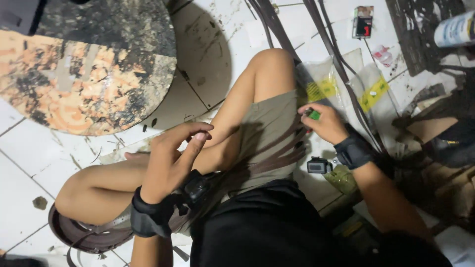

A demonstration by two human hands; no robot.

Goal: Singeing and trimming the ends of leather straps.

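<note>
I sit cross-legged on a white tiled floor. My left hand (170,158) hovers above my left shin with its fingers spread and curved, holding nothing. My right hand (324,121) is closed on a small green object (313,114) beside my right thigh, close to clear plastic bags with yellow labels (321,89). Both wrists carry black straps, and a small camera block (319,165) hangs by the right one. Long dark brown strips (277,148) lie across my lap and run away over the floor.
A round worn board with orange and black patches (84,64) lies at the upper left. A small packet (363,22) and a white cylindrical can (455,29) sit at the upper right. A coiled brown strap (84,237) lies under my left knee.
</note>
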